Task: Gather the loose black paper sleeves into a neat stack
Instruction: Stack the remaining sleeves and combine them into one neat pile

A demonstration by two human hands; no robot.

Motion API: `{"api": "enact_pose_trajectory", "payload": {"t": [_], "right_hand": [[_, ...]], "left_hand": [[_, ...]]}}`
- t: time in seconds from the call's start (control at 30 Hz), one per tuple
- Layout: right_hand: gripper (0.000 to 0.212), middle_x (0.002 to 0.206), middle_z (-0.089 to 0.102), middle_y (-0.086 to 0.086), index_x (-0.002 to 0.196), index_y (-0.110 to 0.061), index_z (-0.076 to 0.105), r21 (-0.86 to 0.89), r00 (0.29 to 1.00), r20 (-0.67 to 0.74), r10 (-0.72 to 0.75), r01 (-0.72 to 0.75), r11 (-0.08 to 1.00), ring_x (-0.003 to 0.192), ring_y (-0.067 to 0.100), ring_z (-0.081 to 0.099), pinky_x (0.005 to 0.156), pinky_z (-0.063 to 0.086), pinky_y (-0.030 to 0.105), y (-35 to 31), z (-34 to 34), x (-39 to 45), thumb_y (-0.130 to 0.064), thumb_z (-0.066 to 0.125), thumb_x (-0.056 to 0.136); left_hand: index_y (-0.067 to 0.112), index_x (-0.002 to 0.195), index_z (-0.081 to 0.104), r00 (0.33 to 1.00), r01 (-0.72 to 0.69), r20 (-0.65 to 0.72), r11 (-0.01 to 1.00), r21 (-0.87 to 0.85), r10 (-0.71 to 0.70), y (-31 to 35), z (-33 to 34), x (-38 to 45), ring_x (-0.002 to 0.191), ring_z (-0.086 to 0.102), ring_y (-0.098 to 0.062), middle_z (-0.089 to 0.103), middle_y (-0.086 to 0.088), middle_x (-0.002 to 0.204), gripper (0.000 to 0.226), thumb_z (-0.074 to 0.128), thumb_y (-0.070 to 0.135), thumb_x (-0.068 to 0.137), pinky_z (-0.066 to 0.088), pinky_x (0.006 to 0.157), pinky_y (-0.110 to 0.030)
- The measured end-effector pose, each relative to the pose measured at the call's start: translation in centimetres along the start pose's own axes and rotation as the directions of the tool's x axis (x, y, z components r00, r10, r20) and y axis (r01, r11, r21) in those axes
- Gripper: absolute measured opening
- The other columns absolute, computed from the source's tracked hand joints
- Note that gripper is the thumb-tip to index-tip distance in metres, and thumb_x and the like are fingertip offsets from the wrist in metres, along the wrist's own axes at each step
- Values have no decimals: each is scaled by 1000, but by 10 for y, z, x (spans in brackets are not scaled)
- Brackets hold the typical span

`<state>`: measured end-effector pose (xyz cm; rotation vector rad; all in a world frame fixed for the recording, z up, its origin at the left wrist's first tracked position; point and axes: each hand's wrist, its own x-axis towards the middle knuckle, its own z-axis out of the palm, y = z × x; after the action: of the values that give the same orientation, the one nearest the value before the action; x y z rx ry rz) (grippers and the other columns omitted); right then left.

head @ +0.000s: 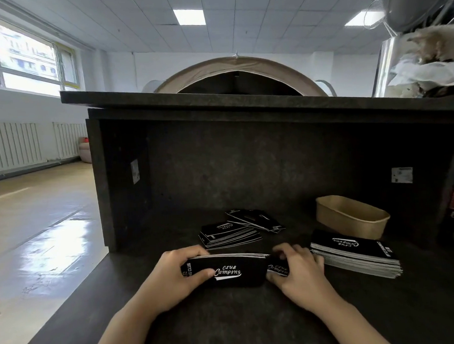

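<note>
Standing a bundle of black paper sleeves (227, 270) on edge on the dark tabletop (228, 319), the left hand (173, 274) grasps it at its left end, thumb across the printed front and fingers (190, 251) curled over the white-edged top. The front sleeve reads "CLUB Camping" in white. The right hand (299, 268) sits at the bundle's right end, its fingers bent around a second small sleeve bundle (278, 269) that touches the first; how firmly it grips cannot be told.

To the right, just beside the right hand, lies a tall squared stack of sleeves (356, 254), flat on the tabletop. Behind the hands, two loose fanned piles remain: a nearer fanned pile (228, 235) and a farther scattered pile (254, 220), the two overlapping at one corner. A brown paper tray (351, 215) rests near the back right, behind the squared stack. A dark wall panel (246, 157) rises behind everything, with a shelf slab (216, 98) above it.
</note>
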<state>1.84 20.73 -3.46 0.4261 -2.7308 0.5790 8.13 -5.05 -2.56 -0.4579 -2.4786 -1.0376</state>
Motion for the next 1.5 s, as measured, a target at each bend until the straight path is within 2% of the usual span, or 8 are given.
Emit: {"api": "enact_pose_trajectory", "payload": {"t": [0.3,0.43,0.57,0.9,1.1,1.27,1.37,1.5], "right_hand": [[61,116,53,-9,123,-34,47,-26,997,-39,68,-69,997,117,12,46,99,29,34,1,-3,-3,-65,65,73],[49,102,50,-15,110,-35,59,150,991,-122,46,-28,988,101,4,51,96,38,31,-1,-9,-3,-44,81,68],[27,92,62,-13,96,-30,67,346,955,-292,47,60,936,78,-2,58,66,45,9,0,-15,-4,-14,78,77],[31,95,69,-11,102,-27,66,699,993,-22,-116,98,709,94,-8,62,76,41,5,-21,-22,-10,-35,37,97],[39,102,68,-9,108,-29,63,792,961,148,-234,26,610,99,0,64,81,46,11,-24,-17,-14,-50,32,98],[13,103,62,-9,104,-30,55,345,995,-88,43,-10,939,104,9,58,91,46,27,10,-6,3,-38,55,94],[44,113,52,-12,116,-32,50,42,998,40,44,-45,998,114,9,50,100,39,32,18,1,2,-59,61,82],[45,115,49,-15,120,-32,52,89,999,31,-31,28,996,116,7,47,102,36,29,10,1,1,-54,63,83]], "left_hand": [[30,86,68,1000,0,12,1000,-5,0,-1,0,0,83,67,-5,71,13,85,7,74,25,84,51,73,-18],[30,88,68,1000,-9,14,1000,-9,9,-1,0,0,85,67,-5,71,14,87,8,72,25,85,51,74,-17],[29,93,67,1000,-11,16,1000,-22,11,-1,0,0,88,67,-4,71,14,91,9,71,25,86,52,77,-21],[36,142,39,1000,-1,-2,1000,-22,1,-2,18,6,128,42,12,49,24,137,67,72,28,85,35,109,-15],[39,90,63,994,-102,-25,994,42,103,7,24,9,94,61,1,62,21,98,17,75,28,81,43,80,-10],[35,86,67,996,-72,-46,997,35,74,1,20,8,89,63,-4,65,16,89,13,76,30,80,48,78,-16],[36,89,67,996,-30,-82,998,54,34,-4,15,6,90,63,-2,66,16,89,15,76,29,80,47,78,-14],[34,90,67,996,-23,-79,998,65,28,-6,13,6,90,63,-1,66,16,89,14,76,29,81,47,78,-14]]}}
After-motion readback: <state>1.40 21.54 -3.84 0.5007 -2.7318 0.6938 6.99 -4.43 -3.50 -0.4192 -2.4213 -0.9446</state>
